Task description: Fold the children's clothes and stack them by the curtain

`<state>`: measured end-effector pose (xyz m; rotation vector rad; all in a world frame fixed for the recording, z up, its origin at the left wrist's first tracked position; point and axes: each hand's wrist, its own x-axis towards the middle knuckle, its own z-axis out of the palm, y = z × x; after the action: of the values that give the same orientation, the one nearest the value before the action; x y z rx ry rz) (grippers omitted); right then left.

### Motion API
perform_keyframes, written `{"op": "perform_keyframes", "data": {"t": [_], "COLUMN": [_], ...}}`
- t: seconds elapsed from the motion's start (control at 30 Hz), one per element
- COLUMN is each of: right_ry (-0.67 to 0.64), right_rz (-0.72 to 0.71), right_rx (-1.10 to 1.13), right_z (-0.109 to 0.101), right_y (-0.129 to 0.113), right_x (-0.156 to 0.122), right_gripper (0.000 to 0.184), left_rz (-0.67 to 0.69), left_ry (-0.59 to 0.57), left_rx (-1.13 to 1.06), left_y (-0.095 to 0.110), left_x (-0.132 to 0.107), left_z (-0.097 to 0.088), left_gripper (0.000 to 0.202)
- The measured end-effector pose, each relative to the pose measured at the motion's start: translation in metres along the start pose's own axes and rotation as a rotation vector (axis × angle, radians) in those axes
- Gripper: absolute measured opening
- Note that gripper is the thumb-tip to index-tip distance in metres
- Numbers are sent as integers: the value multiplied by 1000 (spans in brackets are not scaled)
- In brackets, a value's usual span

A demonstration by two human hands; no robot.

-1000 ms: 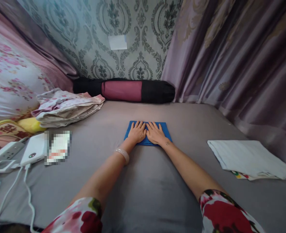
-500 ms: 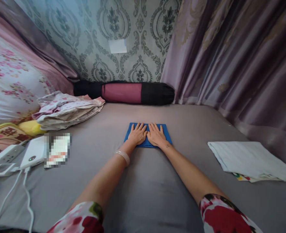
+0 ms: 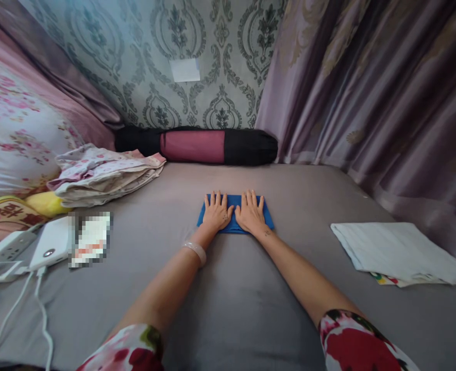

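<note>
A folded blue cloth (image 3: pixel 233 203) lies flat on the grey bed sheet (image 3: pixel 231 288), straight ahead of me. Pressed flat on its left half is my left hand (image 3: pixel 217 211), fingers stretched out and pointing away. My right hand (image 3: pixel 251 211) rests palm down on the right half, its fingers spread a little. A strip of blue shows between the two thumbs. Neither hand grips anything. Much of the cloth is covered by the hands, so its exact kind is hidden.
At the right lies a folded pale cloth (image 3: pixel 398 250). A black and maroon roll-shaped bag (image 3: pixel 192 146) lies along the wall. On the left are folded patterned clothes (image 3: pixel 107 175), a white power bank (image 3: pixel 53 242) with cables, and a power strip (image 3: pixel 9 250).
My hands have slid slightly apart, outward across the blue cloth, leaving a wider blue strip between them. The view has shifted a little.
</note>
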<state>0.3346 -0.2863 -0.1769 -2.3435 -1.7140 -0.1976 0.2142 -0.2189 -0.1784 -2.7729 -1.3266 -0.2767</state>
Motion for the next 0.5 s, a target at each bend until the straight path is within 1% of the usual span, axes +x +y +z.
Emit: {"op": "perform_keyframes", "data": {"t": [0.07, 0.13, 0.3, 0.37, 0.43, 0.5], "right_ry": [-52, -94, -121, -155, -235, -351], "right_rz": [31, 38, 38, 42, 33, -6], "right_rx": [13, 23, 22, 23, 34, 64], "right_z": [1, 3, 3, 1, -4, -11], "right_y": [0, 1, 0, 1, 6, 15], "right_x": [1, 3, 4, 6, 10, 14], "right_gripper": [62, 63, 64, 65, 66, 68], "left_rz": [-12, -9, -2, 0, 4, 16], "left_ry": [-66, -98, -83, -88, -142, -209], "left_rx": [-4, -8, -27, -50, -94, -155], "left_y": [0, 0, 0, -2, -7, -16], "left_x": [1, 2, 2, 4, 7, 10], "left_z": [0, 0, 2, 0, -5, -11], "left_gripper": [67, 67, 68, 68, 69, 67]}}
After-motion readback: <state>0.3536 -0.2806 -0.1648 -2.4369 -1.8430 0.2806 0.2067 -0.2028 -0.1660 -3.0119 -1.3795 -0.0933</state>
